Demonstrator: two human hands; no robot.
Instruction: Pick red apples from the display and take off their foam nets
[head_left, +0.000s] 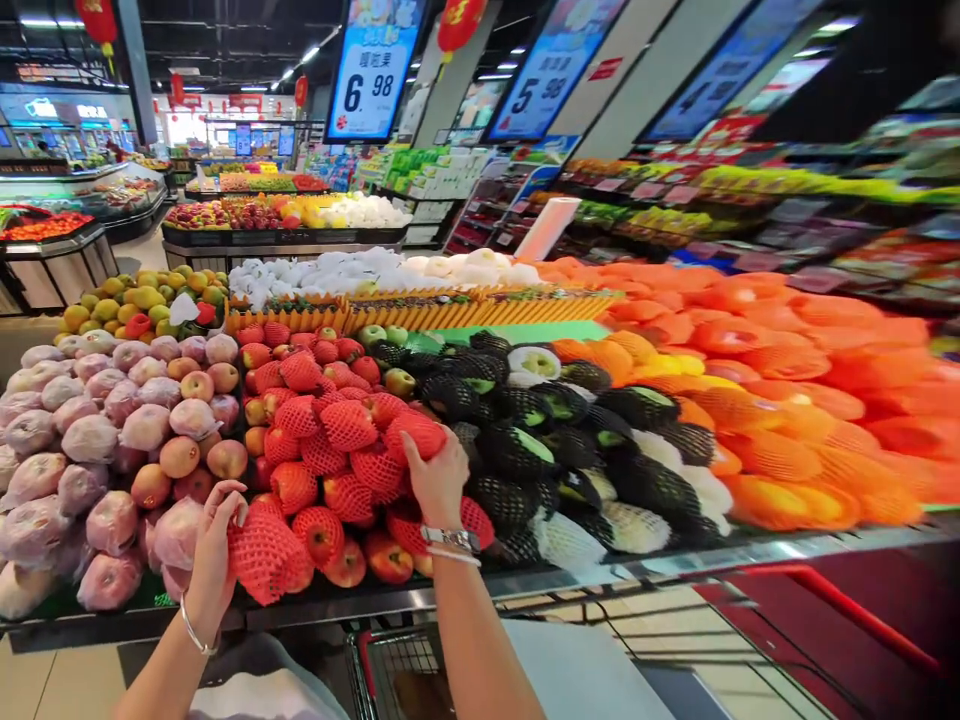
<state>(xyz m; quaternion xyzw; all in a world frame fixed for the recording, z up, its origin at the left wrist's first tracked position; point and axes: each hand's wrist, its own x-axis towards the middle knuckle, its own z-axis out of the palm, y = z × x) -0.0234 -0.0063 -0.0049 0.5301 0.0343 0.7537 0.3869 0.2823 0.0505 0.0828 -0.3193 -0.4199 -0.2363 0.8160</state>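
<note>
My right hand (pixel 439 475) has its fingers and thumb around an apple in a red foam net (pixel 415 438) at the right side of the red apple pile. On my left, low at the front edge, my left hand (pixel 215 545) is curled against another apple in a red foam net (pixel 264 552); its thumb is hidden. Between the hands lie several netted apples (pixel 349 425) and some bare red apples (pixel 313 535). A bracelet is on my left wrist, a watch and a bangle on my right.
Pinkish wrapped fruit (pixel 97 440) is heaped at left, black-netted green fruit (pixel 517 450) right of the apples, orange-netted fruit (pixel 795 450) farther right. A metal stand edge (pixel 420 598) runs along the front. Below it are a shopping cart (pixel 367 665) and a red bar (pixel 862 615).
</note>
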